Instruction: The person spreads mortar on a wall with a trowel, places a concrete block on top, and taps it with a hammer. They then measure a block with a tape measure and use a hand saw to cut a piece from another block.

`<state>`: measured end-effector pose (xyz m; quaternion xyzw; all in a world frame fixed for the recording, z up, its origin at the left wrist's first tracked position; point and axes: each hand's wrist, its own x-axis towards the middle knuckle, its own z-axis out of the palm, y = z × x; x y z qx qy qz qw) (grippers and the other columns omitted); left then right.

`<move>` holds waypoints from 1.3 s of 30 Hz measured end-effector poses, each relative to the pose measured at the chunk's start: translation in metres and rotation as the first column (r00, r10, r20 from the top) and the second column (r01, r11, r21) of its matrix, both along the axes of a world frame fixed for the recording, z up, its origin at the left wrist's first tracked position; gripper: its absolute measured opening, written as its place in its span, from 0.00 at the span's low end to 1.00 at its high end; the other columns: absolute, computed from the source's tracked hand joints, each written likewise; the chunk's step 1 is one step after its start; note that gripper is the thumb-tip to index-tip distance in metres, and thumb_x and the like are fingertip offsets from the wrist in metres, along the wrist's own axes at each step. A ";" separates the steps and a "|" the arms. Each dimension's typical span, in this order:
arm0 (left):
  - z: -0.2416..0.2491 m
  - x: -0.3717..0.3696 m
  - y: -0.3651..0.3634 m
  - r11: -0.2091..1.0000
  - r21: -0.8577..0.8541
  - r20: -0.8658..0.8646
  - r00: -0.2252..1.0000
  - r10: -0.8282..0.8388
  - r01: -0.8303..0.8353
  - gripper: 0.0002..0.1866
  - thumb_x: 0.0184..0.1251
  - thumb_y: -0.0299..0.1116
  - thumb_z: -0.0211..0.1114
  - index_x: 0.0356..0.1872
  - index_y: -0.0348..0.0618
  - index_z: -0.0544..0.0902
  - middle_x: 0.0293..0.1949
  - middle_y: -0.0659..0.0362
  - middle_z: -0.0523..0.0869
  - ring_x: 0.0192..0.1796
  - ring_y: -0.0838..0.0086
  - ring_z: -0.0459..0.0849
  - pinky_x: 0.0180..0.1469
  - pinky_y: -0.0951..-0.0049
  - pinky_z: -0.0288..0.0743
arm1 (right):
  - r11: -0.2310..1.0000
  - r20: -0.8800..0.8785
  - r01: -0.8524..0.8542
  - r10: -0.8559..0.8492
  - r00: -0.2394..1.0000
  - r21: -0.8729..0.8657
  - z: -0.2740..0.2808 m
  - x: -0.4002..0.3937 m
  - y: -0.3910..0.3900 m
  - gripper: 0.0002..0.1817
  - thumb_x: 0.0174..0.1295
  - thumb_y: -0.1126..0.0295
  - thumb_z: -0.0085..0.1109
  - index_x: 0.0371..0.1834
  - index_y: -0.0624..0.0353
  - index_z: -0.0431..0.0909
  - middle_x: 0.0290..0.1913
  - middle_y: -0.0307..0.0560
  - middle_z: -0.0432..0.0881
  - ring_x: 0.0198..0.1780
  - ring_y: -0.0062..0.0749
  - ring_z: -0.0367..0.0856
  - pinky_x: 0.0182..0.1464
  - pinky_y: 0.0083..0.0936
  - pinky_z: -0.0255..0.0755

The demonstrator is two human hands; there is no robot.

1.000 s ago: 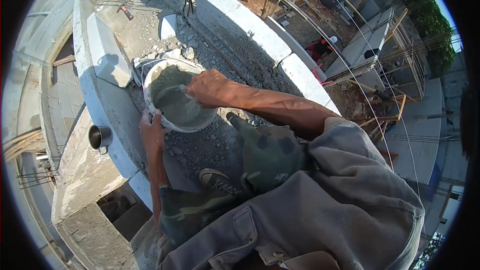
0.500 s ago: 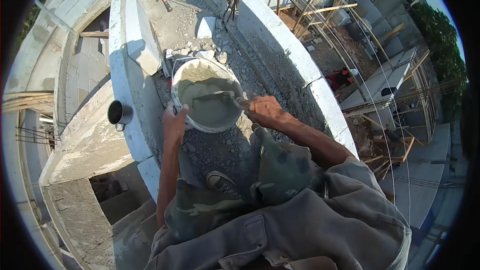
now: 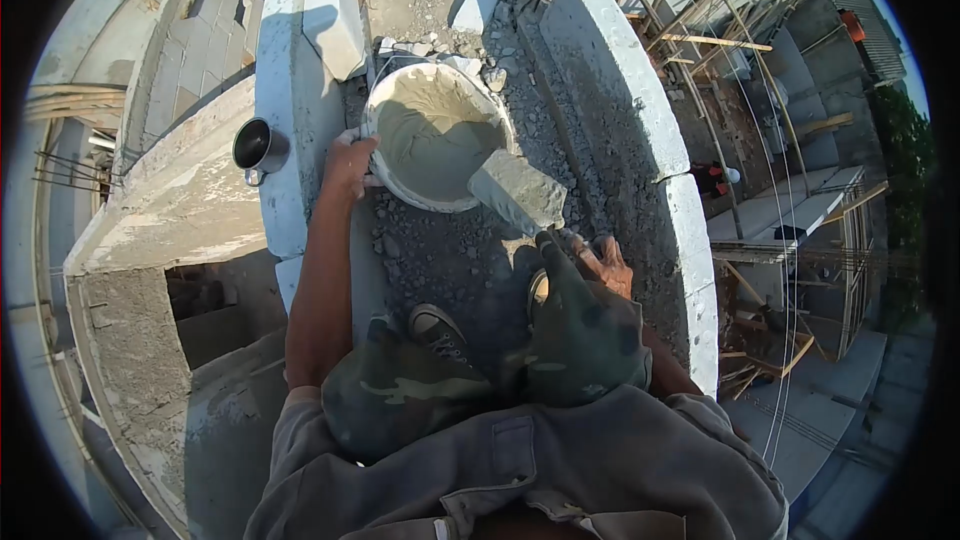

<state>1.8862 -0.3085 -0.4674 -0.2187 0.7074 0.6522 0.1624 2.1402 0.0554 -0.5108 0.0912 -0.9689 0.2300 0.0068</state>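
Note:
My left hand (image 3: pixel 350 162) is closed on the left rim of a mortar bucket (image 3: pixel 508 120). Wet grey mortar (image 3: pixel 425 145) fills the bucket's lower part, with a hollow scooped in it. In my right hand (image 3: pixel 605 265) is a trowel (image 3: pixel 520 192), its blade covered with a thick layer of mortar. The blade is over the bucket's lower right edge, and the fingers near my knee close around the handle, which is mostly hidden.
A metal mug (image 3: pixel 258 147) stands on the left block wall (image 3: pixel 285 70). A loose white block (image 3: pixel 335 30) leans there. Another block wall (image 3: pixel 625 70) curves along the right. Rubble (image 3: pixel 475 15) covers the floor between. Beyond the right wall, a person (image 3: pixel 712 178) is lower down.
My right hand has drawn the trowel out of the bucket toward my right knee, now loaded with mortar. My left hand stays on the rim. The view has shifted.

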 end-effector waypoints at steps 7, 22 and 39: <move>-0.005 0.002 -0.005 0.997 -0.065 0.002 0.999 -0.036 0.036 0.19 0.65 0.32 0.60 0.54 0.35 0.76 0.41 0.53 0.84 0.36 0.68 0.85 0.30 0.63 0.83 | 0.476 0.426 0.404 -0.066 0.902 -0.781 0.082 -0.065 -0.045 0.27 0.64 0.59 0.59 0.63 0.61 0.71 0.43 0.47 0.81 0.40 0.30 0.77 0.42 0.25 0.72; 0.006 0.013 0.018 0.972 -0.129 -0.172 0.961 -0.218 0.197 0.24 0.65 0.36 0.62 0.59 0.38 0.70 0.45 0.54 0.83 0.41 0.69 0.84 0.37 0.65 0.83 | 0.889 0.136 0.195 -0.152 0.979 -0.415 0.120 -0.071 -0.028 0.25 0.56 0.61 0.65 0.55 0.64 0.78 0.37 0.55 0.84 0.38 0.38 0.83 0.38 0.28 0.75; -0.002 0.024 0.036 0.942 -0.186 -0.340 0.881 -0.328 0.279 0.23 0.67 0.34 0.61 0.57 0.32 0.66 0.50 0.49 0.79 0.44 0.69 0.83 0.29 0.70 0.85 | 0.098 0.688 0.725 0.424 0.589 -0.681 0.022 -0.118 -0.043 0.22 0.68 0.60 0.56 0.59 0.63 0.72 0.39 0.51 0.81 0.29 0.25 0.81 0.25 0.17 0.74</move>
